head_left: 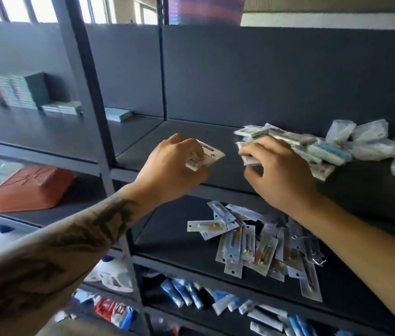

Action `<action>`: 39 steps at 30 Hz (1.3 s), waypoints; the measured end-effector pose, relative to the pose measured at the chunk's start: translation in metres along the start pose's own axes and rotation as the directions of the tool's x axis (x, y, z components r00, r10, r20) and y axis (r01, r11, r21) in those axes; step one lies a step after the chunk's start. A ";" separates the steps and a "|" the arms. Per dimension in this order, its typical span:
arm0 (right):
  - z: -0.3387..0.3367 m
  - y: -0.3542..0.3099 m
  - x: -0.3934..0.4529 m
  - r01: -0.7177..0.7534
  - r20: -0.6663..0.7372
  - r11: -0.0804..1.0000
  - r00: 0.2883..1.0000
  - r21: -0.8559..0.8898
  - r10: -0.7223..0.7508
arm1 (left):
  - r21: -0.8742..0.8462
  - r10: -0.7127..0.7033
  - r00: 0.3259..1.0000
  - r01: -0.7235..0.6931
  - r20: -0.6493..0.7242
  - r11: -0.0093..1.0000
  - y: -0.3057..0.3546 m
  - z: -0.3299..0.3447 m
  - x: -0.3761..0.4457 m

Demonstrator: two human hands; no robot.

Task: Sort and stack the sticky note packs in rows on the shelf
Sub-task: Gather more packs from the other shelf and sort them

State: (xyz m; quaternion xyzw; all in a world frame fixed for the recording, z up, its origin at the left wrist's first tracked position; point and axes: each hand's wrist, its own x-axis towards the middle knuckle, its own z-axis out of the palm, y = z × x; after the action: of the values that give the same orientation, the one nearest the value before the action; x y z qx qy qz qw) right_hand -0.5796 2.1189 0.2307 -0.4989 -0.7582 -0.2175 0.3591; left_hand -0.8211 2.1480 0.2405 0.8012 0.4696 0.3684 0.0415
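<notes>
My left hand grips a white sticky note pack above the front of the dark shelf, its label side up. Just to the right, my right hand curls around another pack at the left edge of a loose pile of sticky note packs. The pile lies jumbled on the same shelf, pale green, blue and white packs overlapping. My right palm hides part of the pile.
Crumpled plastic bags lie right of the pile. One shelf down lies a heap of flat blister packs; lower still, small tubes. The left bay holds stacked boxes, a green pack and an orange tray. An upright post divides the bays.
</notes>
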 end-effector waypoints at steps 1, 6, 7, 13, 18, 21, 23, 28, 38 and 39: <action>0.006 -0.023 0.003 0.012 0.007 0.999 1.000 0.031 -0.012 | 0.011 -0.009 1.000 0.009 -0.002 1.000 -0.015 -0.016 -0.015; 0.046 -0.130 0.013 0.086 -0.011 0.987 0.996 0.139 -0.086 | 0.064 -0.098 0.994 0.101 -0.045 0.993 -0.086 -0.086 -0.090; 0.055 -0.153 0.013 0.103 0.001 0.983 0.995 0.155 -0.104 | 0.075 -0.127 0.990 0.131 -0.055 0.989 -0.103 -0.099 -0.107; 0.103 -0.277 0.036 0.224 0.007 0.958 0.974 0.181 -0.229 | 0.177 -0.246 0.956 0.273 -0.158 0.946 -0.187 -0.178 -0.177; 0.149 -0.359 0.069 0.279 0.067 0.919 0.949 0.278 -0.308 | 0.190 -0.324 0.916 0.371 -0.236 0.909 -0.245 -0.233 -0.217; 0.182 -0.402 0.091 0.320 0.076 0.884 0.928 0.340 -0.365 | 0.234 -0.349 0.894 0.416 -0.280 0.879 -0.277 -0.264 -0.233; 0.209 -0.428 0.109 0.333 0.072 0.863 0.920 0.380 -0.386 | 0.253 -0.372 0.875 0.453 -0.309 0.855 -0.302 -0.283 -0.242; 0.276 -0.486 0.169 0.346 0.048 0.810 0.908 0.474 -0.415 | 0.355 -0.405 0.843 0.521 -0.353 0.776 -0.371 -0.323 -0.249; 0.381 -0.487 0.302 0.264 0.144 0.867 0.925 0.422 -0.352 | 0.288 -0.377 0.842 0.498 -0.386 0.818 -0.503 -0.352 -0.135; 0.387 -0.480 0.311 0.252 0.163 0.881 0.926 0.401 -0.339 | 0.273 -0.366 0.853 0.477 -0.372 0.835 -0.512 -0.348 -0.120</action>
State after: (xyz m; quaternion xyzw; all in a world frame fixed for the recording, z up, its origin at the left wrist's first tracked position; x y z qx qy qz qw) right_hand -1.2203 2.3770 0.2305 -0.3209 -0.8892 -0.0632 0.3199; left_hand -1.4443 2.2414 0.2148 0.6035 0.6957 0.3777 -0.0960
